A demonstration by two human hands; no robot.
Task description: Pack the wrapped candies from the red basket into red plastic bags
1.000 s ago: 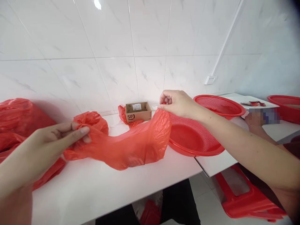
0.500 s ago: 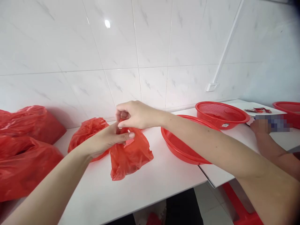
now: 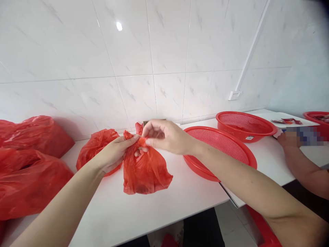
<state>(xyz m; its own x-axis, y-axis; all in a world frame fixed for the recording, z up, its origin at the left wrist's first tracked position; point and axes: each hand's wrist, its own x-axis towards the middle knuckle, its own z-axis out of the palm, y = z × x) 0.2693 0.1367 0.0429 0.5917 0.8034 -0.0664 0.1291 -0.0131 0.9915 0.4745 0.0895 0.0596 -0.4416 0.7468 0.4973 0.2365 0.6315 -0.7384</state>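
The left hand (image 3: 119, 149) is grasping the gathered neck of a red plastic bag (image 3: 147, 171), its thumb pressing on top. The right hand (image 3: 168, 137) is curling its fingers around at the same neck, its thumb touching the plastic; whether it is pinching any cannot be told. The bag is hanging, bulging, below both hands, in front of the person and over the white table (image 3: 144, 219); whether its base is touching the tabletop is unclear. Just behind the left wrist a second red bag (image 3: 89, 145) is sitting on the table, and farther left two bulky red bags (image 3: 28, 185) are lying one behind the other. To the right, a red mesh basket (image 3: 253, 161) is resting partly behind the right forearm, with another basket (image 3: 246, 125) standing beyond it. At far right, a co-worker's hand (image 3: 285, 139) is showing, partly pixelated.
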